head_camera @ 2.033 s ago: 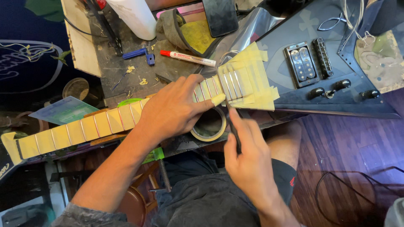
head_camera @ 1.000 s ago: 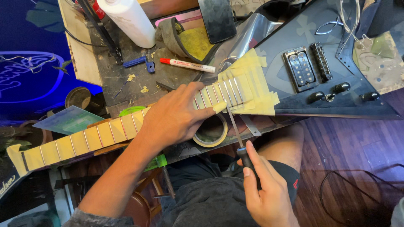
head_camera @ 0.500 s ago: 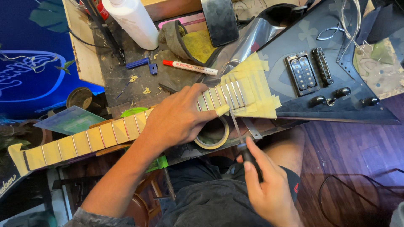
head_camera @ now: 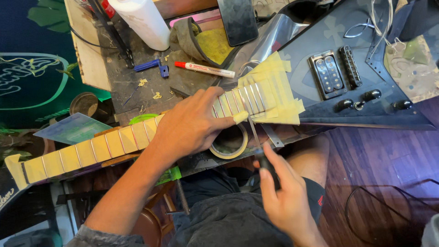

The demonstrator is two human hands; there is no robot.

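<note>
A black electric guitar (head_camera: pixel 361 59) lies across the bench, its neck (head_camera: pixel 91 151) masked with yellow tape between the frets. My left hand (head_camera: pixel 192 123) presses flat on the neck near the body, thumb by the taped upper frets (head_camera: pixel 265 98). My right hand (head_camera: pixel 283 192) grips the dark handle of a thin metal file (head_camera: pixel 254 132), whose tip reaches the edge of the neck at the upper frets. A roll of masking tape (head_camera: pixel 231 144) sits just under the neck, beside the file.
On the bench behind the neck lie a red-capped marker (head_camera: pixel 206 69), a small blue tool (head_camera: pixel 153 66), a white cylinder (head_camera: pixel 141 20) and a cloth pad (head_camera: pixel 206 41). Wood floor with a black cable (head_camera: pixel 366 206) is at the right.
My right hand pulled back from the neck toward my lap, then rose again, with the file's tip staying near the upper frets. The left hand stayed on the neck.
</note>
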